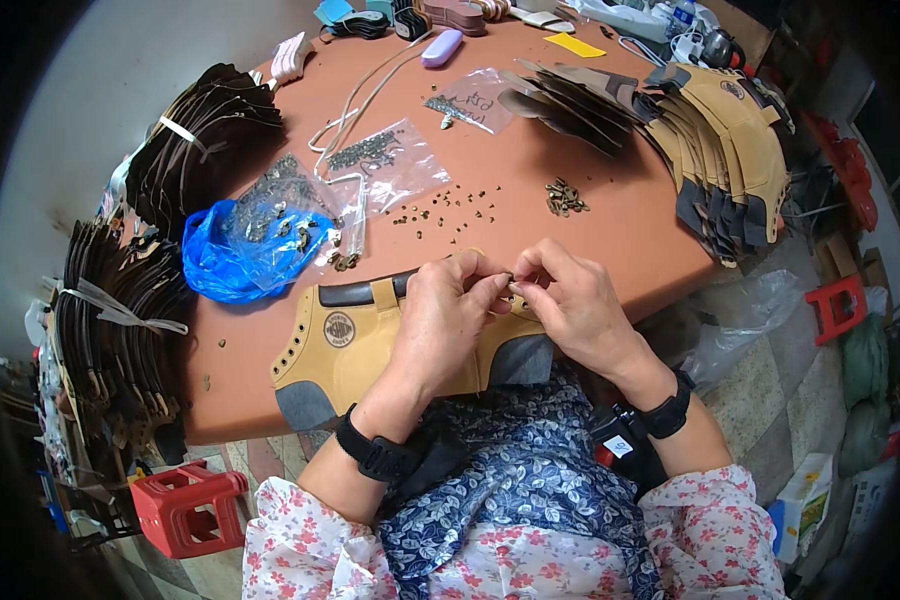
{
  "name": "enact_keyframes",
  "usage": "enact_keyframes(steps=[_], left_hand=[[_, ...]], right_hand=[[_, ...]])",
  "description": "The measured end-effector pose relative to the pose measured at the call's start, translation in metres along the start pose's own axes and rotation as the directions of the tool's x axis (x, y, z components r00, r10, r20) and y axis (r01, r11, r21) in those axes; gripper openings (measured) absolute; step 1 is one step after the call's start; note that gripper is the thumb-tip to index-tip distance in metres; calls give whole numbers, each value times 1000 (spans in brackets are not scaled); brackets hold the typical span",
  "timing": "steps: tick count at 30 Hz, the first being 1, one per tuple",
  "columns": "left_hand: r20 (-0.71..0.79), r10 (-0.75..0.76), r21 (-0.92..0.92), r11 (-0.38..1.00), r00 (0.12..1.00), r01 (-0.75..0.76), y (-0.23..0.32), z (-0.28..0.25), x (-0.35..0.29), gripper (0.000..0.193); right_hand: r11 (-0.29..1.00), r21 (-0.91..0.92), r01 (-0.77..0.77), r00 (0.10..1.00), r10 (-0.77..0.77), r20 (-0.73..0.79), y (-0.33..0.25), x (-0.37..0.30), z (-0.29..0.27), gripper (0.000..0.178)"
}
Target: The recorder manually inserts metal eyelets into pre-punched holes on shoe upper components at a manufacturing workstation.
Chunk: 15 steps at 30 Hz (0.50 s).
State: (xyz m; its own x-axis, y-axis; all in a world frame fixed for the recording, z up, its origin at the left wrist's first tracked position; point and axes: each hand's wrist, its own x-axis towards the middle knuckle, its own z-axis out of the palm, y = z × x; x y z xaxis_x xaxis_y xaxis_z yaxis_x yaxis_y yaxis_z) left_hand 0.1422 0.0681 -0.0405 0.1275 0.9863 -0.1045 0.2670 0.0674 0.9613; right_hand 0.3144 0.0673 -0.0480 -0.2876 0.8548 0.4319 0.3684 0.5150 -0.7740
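Cramped workroom, broad orange-brown surface (635, 235). At its near edge: tan-and-grey shoe-upper-like piece (365, 362), dark eyelets along the left end, round dark printed badge (339, 329) close to them. Left hand (440, 320) and right hand (578, 305) over its upper edge, right of the middle; fingers of both pinched narrow on a small dark bit (511, 278), mostly hidden, kind too small to tell. Marks noted: dark handwriting on two clear bags (407, 168) of tiny metal parts; similar badge atop the tan stack (740, 140) at right; small white label (618, 446) on a black device at the waist. Loose brassy bits (566, 197), heaped and scattered, beyond the hands. Blue plastic bag (220, 265) to the left.
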Motion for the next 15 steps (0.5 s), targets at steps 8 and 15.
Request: enact_keyframes(steps=[8, 15], left_hand=[[-2, 17, -176, 984, 1000, -17, -6, 7, 4, 13], [39, -7, -327, 945, 999, 20, -7, 7, 7, 12]], right_hand=[[999, 54, 3, 994, 2, -106, 6, -6, 2, 14], [988, 150, -27, 989, 49, -142, 17, -9, 5, 13]])
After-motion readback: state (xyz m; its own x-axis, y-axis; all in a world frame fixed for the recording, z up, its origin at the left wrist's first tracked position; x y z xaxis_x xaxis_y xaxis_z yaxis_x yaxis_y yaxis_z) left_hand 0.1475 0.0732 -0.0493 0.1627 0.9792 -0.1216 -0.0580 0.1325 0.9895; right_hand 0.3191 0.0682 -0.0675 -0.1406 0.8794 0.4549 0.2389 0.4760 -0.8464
